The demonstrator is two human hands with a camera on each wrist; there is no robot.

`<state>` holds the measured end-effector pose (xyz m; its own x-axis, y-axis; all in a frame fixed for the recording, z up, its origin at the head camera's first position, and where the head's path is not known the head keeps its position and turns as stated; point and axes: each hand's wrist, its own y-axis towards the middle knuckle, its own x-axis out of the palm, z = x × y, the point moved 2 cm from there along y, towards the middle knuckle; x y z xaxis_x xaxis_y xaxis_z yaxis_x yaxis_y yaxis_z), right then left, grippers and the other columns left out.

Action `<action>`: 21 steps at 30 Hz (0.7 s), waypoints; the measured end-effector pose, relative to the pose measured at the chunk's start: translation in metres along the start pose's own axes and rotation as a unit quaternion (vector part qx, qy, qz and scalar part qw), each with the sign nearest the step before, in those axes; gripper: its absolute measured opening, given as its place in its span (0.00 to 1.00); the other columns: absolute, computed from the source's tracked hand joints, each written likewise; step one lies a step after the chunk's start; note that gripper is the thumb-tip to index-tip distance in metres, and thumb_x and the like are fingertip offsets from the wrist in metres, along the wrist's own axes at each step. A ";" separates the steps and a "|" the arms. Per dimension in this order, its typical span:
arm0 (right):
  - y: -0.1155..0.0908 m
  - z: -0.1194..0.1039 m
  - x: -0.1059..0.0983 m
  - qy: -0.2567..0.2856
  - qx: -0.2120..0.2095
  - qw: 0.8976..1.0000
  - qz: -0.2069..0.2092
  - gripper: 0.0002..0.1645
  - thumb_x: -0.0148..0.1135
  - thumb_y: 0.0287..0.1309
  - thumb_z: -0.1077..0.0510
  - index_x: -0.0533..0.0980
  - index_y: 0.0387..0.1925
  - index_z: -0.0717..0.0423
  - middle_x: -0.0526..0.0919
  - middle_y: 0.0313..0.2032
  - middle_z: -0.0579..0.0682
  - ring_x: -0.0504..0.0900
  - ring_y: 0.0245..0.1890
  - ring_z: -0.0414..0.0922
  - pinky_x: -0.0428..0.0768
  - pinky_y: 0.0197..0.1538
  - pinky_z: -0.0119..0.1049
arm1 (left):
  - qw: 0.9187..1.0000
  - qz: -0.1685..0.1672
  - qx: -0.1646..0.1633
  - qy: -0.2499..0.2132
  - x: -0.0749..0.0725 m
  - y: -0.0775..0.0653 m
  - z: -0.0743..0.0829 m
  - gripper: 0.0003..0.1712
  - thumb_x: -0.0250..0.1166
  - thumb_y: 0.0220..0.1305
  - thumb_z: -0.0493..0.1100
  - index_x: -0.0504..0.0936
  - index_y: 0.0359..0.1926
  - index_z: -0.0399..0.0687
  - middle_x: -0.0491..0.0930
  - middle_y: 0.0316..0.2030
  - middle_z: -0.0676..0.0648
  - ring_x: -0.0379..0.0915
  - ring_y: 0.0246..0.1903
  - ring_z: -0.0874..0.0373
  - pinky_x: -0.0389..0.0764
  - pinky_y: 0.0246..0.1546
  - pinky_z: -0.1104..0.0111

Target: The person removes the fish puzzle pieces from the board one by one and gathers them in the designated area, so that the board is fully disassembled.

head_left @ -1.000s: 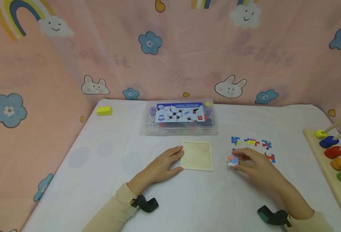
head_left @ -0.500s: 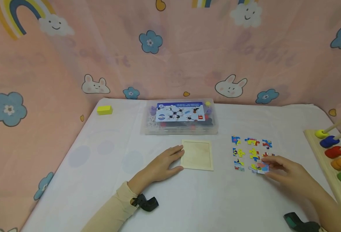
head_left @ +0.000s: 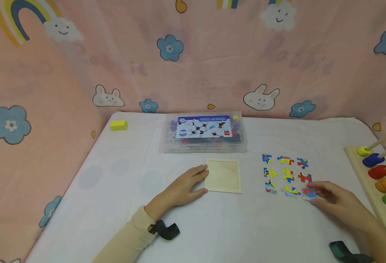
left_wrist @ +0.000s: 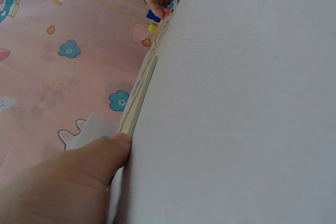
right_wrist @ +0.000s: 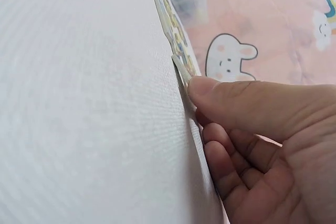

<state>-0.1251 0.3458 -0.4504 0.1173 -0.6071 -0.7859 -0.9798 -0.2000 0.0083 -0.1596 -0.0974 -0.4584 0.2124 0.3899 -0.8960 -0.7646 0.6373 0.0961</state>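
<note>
My left hand point(head_left: 181, 188) lies on the white cloth, its extended fingertips and thumb touching the left edge of a square wooden puzzle tray point(head_left: 223, 176). The tray's side shows thinly beside the thumb point(left_wrist: 113, 156) in the left wrist view. Over at the right, my right hand point(head_left: 339, 204) pinches a red and blue jigsaw piece point(head_left: 308, 193) between thumb and fingers. That piece is at the near right corner of a loose grid of several colourful jigsaw pieces point(head_left: 288, 175). In the right wrist view the pinched piece point(right_wrist: 182, 69) appears edge-on, slightly tilted.
Behind the tray is a clear plastic case point(head_left: 203, 144) with a molecule picture on its label. A yellow block point(head_left: 118, 125) sits at the far left. Along the right side stands a wooden board with pegs and coloured rings point(head_left: 379, 172). Pink patterned cloth point(head_left: 199, 65) hangs behind.
Carrying the jigsaw piece, my right hand has moved right from the grid's left side to its near right corner. My left hand has stayed at the tray's edge.
</note>
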 end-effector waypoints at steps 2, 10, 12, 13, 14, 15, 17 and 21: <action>0.000 0.001 0.002 -0.004 -0.009 1.000 0.004 0.23 0.67 0.56 0.55 0.75 0.52 0.57 0.64 0.43 0.15 0.65 0.39 0.14 0.65 0.39 0.06 | 1.000 0.001 0.000 0.000 0.000 0.000 0.000 0.36 0.58 0.66 0.55 0.62 0.70 0.44 0.56 0.72 0.48 0.51 0.71 0.54 0.59 0.70 0.60; 0.000 0.002 0.005 -0.007 -0.022 1.000 0.004 0.22 0.67 0.55 0.58 0.75 0.52 0.57 0.67 0.42 0.23 0.65 0.38 0.19 0.63 0.39 0.06 | 1.000 0.002 0.001 -0.005 0.001 -0.001 -0.001 0.37 0.59 0.66 0.55 0.62 0.70 0.44 0.56 0.72 0.48 0.50 0.71 0.54 0.58 0.71 0.60; 0.001 0.002 0.005 -0.006 -0.026 1.000 0.003 0.21 0.67 0.55 0.58 0.75 0.51 0.57 0.67 0.42 0.23 0.65 0.38 0.19 0.63 0.39 0.07 | 1.000 0.003 0.001 -0.005 0.000 -0.002 -0.001 0.36 0.59 0.66 0.55 0.62 0.70 0.44 0.56 0.72 0.48 0.50 0.71 0.54 0.58 0.71 0.60; 0.001 0.002 0.005 -0.005 -0.027 1.000 0.001 0.21 0.67 0.55 0.58 0.75 0.51 0.57 0.66 0.43 0.23 0.65 0.38 0.19 0.63 0.39 0.07 | 1.000 0.004 0.001 -0.006 0.000 -0.002 -0.001 0.36 0.59 0.66 0.55 0.62 0.70 0.44 0.56 0.72 0.48 0.51 0.71 0.54 0.58 0.70 0.60; 0.001 0.002 0.005 -0.005 -0.028 1.000 0.001 0.21 0.67 0.55 0.58 0.75 0.51 0.57 0.66 0.43 0.23 0.64 0.39 0.19 0.63 0.40 0.07 | 1.000 0.004 0.000 -0.006 0.000 -0.002 0.000 0.36 0.59 0.66 0.55 0.62 0.69 0.44 0.56 0.72 0.48 0.51 0.71 0.54 0.59 0.70 0.60; 0.001 0.002 0.005 -0.005 -0.030 1.000 0.001 0.21 0.67 0.56 0.58 0.75 0.51 0.57 0.66 0.43 0.23 0.64 0.39 0.19 0.63 0.40 0.07 | 1.000 0.004 0.000 -0.005 0.000 -0.002 -0.001 0.36 0.59 0.66 0.55 0.62 0.69 0.44 0.56 0.72 0.47 0.51 0.71 0.54 0.59 0.70 0.60; 0.001 0.003 0.005 -0.004 -0.030 1.000 0.000 0.21 0.67 0.55 0.58 0.75 0.51 0.57 0.65 0.43 0.22 0.64 0.39 0.19 0.63 0.40 0.06 | 1.000 0.004 0.000 -0.006 0.001 -0.003 -0.001 0.36 0.59 0.66 0.54 0.62 0.69 0.44 0.56 0.72 0.47 0.51 0.71 0.54 0.59 0.70 0.60; 0.001 0.004 0.004 0.018 -0.035 0.999 0.005 0.23 0.66 0.56 0.60 0.73 0.53 0.59 0.66 0.44 0.19 0.66 0.39 0.21 0.65 0.40 0.07 | 1.000 0.005 0.002 -0.007 0.001 -0.003 -0.001 0.36 0.59 0.66 0.54 0.62 0.69 0.43 0.56 0.72 0.47 0.51 0.71 0.53 0.58 0.70 0.59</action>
<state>-0.1262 0.3461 -0.4562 0.1154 -0.6367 -0.7624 -0.9670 -0.2474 0.0602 -0.1574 -0.0996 -0.4598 0.2127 0.4049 -0.8893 -0.7648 0.6354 0.1063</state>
